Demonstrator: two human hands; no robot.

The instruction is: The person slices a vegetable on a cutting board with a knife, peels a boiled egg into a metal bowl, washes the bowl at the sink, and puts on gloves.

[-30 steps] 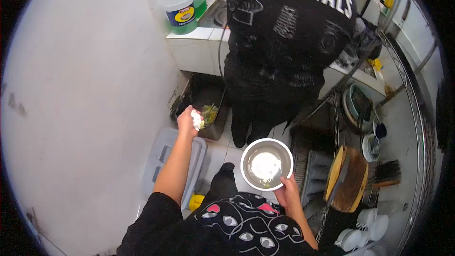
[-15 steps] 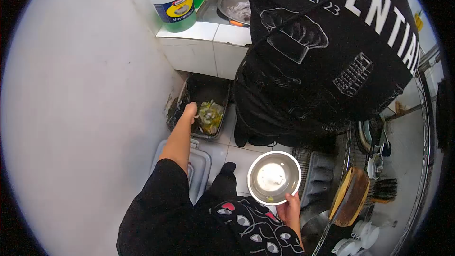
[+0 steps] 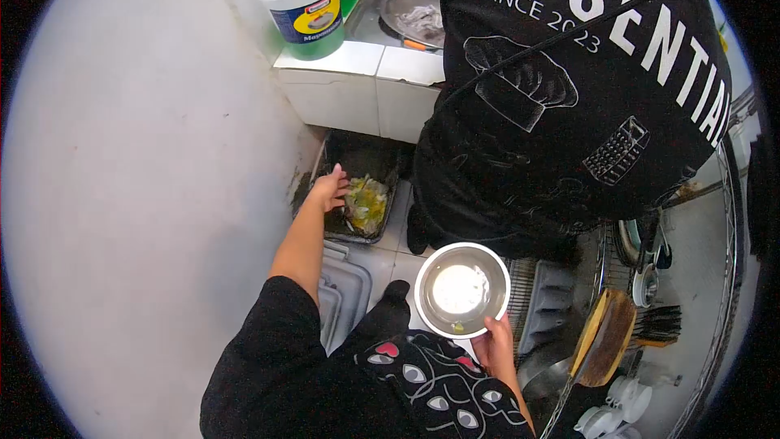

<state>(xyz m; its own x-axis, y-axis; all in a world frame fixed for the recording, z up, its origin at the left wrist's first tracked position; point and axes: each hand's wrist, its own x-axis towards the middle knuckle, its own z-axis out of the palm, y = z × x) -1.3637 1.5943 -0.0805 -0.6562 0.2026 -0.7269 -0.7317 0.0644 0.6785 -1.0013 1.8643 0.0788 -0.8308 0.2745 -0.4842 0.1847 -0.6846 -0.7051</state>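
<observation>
My right hand (image 3: 496,345) grips the rim of a round metal bowl (image 3: 431,306), thumb over the edge. A small yellow-green scrap (image 3: 458,328) clings inside the bowl near that hand. Over the left side of a black waste bin (image 3: 357,149) reaches my left hand (image 3: 331,189), its fingers apart and nothing seen in them. Wet yellow and pale green food scraps (image 3: 366,203) lie in the bin, just right of those fingers.
A co-worker in a black printed shirt (image 3: 528,130) stands close ahead, by the sink (image 3: 382,24). A grey lid (image 3: 349,280) lies on the floor. On the tiled ledge is a mayonnaise bucket (image 3: 313,28). At right, a wire rack holds wooden boards (image 3: 605,337) and pans.
My left hand has opened and turned, its fingers now spread above the bin. The bowl in my right hand has shifted slightly up and left.
</observation>
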